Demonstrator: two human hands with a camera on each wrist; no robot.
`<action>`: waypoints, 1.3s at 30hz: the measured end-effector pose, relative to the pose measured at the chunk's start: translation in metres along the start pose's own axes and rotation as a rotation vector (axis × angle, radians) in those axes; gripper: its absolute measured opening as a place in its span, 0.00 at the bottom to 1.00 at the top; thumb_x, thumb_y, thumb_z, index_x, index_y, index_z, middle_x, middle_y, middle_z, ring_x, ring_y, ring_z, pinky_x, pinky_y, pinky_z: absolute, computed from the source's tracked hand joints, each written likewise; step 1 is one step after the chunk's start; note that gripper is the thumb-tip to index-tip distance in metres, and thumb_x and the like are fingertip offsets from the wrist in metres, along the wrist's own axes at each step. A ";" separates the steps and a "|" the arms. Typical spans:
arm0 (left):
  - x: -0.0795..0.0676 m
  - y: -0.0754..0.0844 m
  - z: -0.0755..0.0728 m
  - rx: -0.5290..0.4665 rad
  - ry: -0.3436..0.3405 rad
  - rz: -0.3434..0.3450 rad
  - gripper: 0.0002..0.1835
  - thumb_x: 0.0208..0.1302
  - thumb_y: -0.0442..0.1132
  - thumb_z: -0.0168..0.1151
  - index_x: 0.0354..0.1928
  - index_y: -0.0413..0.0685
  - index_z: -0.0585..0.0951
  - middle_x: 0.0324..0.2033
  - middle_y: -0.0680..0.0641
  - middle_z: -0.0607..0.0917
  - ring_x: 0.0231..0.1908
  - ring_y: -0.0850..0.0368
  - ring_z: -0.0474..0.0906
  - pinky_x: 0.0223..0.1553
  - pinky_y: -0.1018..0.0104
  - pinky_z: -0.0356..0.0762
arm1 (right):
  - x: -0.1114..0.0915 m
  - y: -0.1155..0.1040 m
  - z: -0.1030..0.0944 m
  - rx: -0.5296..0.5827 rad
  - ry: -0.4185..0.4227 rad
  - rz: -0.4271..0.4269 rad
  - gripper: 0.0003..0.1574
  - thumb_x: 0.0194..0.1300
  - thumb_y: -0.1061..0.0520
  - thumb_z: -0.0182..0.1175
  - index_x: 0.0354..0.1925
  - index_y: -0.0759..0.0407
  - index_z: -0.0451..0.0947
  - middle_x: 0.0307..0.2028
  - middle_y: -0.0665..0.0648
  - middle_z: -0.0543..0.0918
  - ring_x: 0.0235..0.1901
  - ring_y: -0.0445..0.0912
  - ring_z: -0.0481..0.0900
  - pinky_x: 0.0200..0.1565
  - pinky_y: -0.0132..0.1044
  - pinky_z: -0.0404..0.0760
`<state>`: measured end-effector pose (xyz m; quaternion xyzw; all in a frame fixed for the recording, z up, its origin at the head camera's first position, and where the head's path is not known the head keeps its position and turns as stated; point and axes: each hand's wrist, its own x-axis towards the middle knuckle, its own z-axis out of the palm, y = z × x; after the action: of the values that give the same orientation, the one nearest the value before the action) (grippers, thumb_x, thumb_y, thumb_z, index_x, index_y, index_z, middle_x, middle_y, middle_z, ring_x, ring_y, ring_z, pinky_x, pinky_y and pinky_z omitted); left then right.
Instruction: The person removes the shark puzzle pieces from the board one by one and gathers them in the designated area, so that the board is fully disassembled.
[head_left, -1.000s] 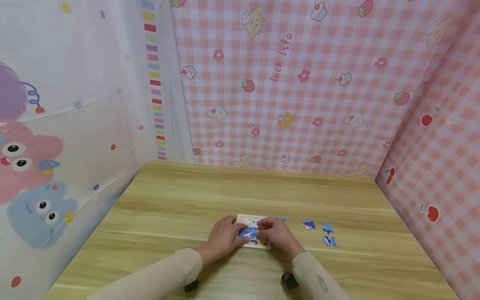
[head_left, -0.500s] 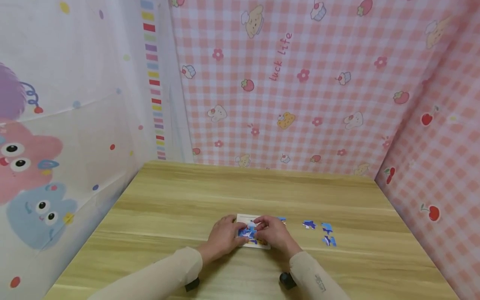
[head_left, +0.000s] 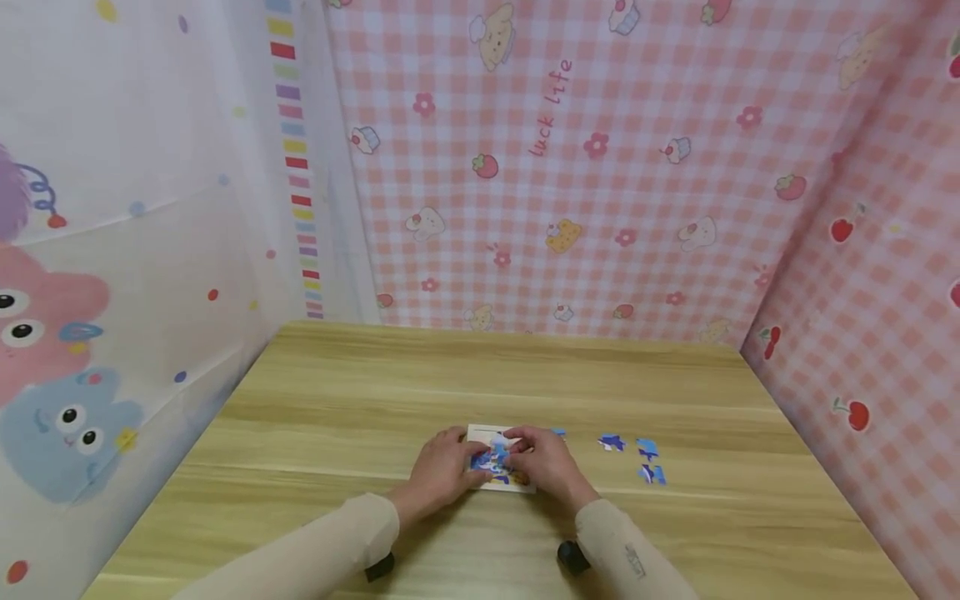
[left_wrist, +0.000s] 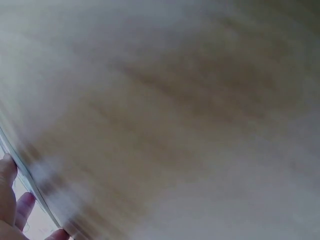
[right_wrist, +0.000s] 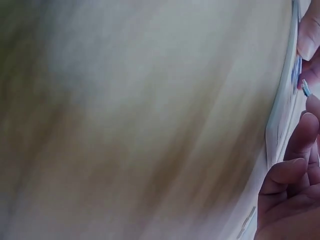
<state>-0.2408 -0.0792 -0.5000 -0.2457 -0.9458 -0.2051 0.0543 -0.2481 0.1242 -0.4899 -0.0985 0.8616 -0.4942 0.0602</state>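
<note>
A small jigsaw board (head_left: 487, 430) with a cream border and a blue picture lies on the table between both hands. My left hand (head_left: 437, 468) grips its left side, thumb over the picture; in the left wrist view, fingertips (left_wrist: 26, 200) lie along the board's edge. From the right, my right hand (head_left: 553, 468) reaches over the board and pinches a small puzzle piece (right_wrist: 306, 88), seen edge-on at the fingertips in the right wrist view. The hands hide much of the picture.
Loose blue puzzle pieces lie right of the board: one purple and white (head_left: 611, 442), two near each other (head_left: 648, 449), and one partly behind the right hand (head_left: 558, 433). The wooden table (head_left: 360, 392) meets patterned cloth walls (head_left: 450, 192) at its back and sides.
The right hand's fingers have shifted slightly over the board's upper part. The left hand keeps its hold. The head view has turned a little to the right.
</note>
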 end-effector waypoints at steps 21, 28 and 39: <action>0.000 0.004 -0.001 -0.075 -0.033 -0.047 0.25 0.60 0.52 0.70 0.56 0.46 0.83 0.61 0.31 0.74 0.61 0.34 0.69 0.63 0.39 0.64 | -0.038 0.047 -0.078 0.051 0.062 0.176 0.23 0.63 0.64 0.66 0.57 0.64 0.79 0.33 0.54 0.82 0.29 0.45 0.76 0.29 0.35 0.76; 0.000 0.003 -0.001 -0.072 -0.032 -0.038 0.25 0.60 0.51 0.70 0.56 0.45 0.83 0.60 0.30 0.74 0.61 0.33 0.69 0.62 0.39 0.64 | -0.055 0.057 -0.114 0.004 0.040 0.142 0.25 0.62 0.66 0.67 0.56 0.75 0.76 0.35 0.57 0.83 0.32 0.45 0.77 0.30 0.34 0.78; 0.000 0.005 -0.002 -0.081 -0.045 -0.047 0.25 0.61 0.52 0.70 0.57 0.46 0.83 0.61 0.30 0.73 0.62 0.33 0.68 0.63 0.38 0.63 | -0.060 0.058 -0.128 0.014 0.008 0.177 0.24 0.62 0.68 0.64 0.56 0.76 0.75 0.32 0.55 0.81 0.25 0.45 0.74 0.26 0.32 0.74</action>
<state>-0.2381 -0.0764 -0.4962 -0.2299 -0.9432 -0.2390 0.0180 -0.2220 0.2739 -0.4745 -0.0195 0.8638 -0.4932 0.1012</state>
